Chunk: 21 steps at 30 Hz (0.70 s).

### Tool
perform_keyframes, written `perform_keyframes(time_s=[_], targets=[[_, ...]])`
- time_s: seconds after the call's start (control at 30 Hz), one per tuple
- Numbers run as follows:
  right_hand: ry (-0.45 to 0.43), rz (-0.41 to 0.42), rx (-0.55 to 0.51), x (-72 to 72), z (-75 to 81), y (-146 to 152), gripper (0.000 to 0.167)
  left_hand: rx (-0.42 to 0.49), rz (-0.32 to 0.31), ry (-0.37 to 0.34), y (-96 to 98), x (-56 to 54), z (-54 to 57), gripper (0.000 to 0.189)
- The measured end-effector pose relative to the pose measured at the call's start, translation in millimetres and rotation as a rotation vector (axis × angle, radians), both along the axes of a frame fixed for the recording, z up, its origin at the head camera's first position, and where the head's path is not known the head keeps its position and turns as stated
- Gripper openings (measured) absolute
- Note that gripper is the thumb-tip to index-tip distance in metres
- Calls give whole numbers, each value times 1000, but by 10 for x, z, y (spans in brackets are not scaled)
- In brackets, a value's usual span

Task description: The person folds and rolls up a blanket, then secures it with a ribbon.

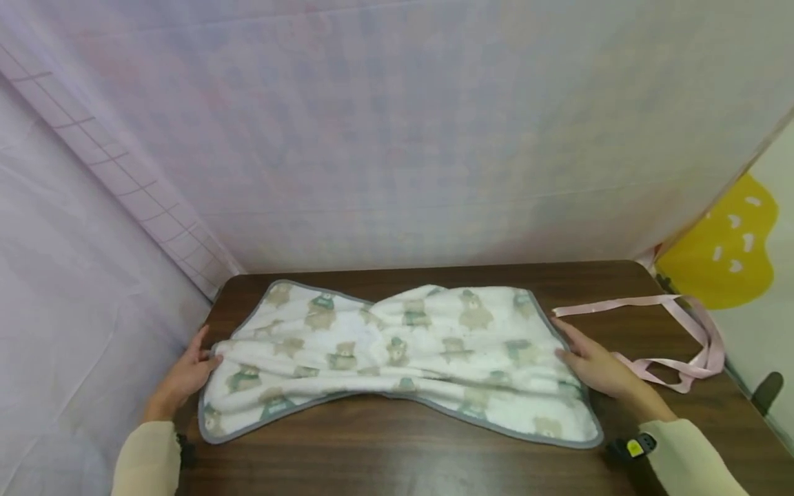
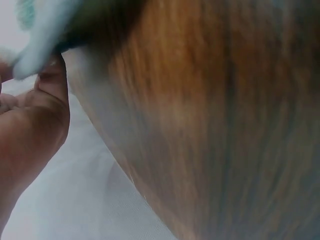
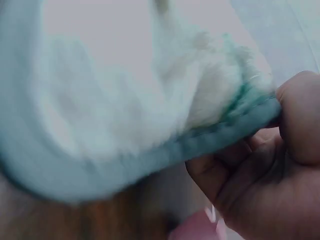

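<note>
A white plush blanket (image 1: 372, 344) with a bear print and grey edging stretches between both hands over the brown table. It is gathered in the middle and wider at both ends. My left hand (image 1: 189, 372) pinches its left edge; in the left wrist view, the thumb and fingers of the left hand (image 2: 32, 120) meet at the grey edging (image 2: 37, 47). At the opposite side my right hand (image 1: 595, 365) pinches the right edge. The right wrist view shows that hand (image 3: 265, 175) gripping the blanket's edging (image 3: 200, 142), with a rounded corner hanging free beside it.
A pink ribbon (image 1: 707, 344) lies loosely looped at the table's right side, one end running close behind the right hand. The wooden table (image 1: 397, 455) meets a pale curtain (image 1: 397, 138) at the back and another sheet (image 1: 56, 289) at the left. A yellow shape (image 1: 726, 248) shows at the right.
</note>
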State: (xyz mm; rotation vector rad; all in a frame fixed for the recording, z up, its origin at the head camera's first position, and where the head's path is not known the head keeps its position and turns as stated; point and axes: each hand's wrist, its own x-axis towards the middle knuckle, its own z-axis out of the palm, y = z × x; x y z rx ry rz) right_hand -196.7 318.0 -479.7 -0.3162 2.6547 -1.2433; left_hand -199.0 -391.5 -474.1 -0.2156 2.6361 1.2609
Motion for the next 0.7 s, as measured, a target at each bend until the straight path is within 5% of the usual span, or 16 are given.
perform_keyframes(time_s=[0.3,0.43,0.7], targets=[[-38,68,94,175,-2,183,64,-55,-45,-71,-123,47,-23,89],[-60,94,117,190,5,286,67,10,-71,-132,-156,88,-15,101],[-250,233,84,140,52,489,83,157,-147,-276,-241,180,10,99]])
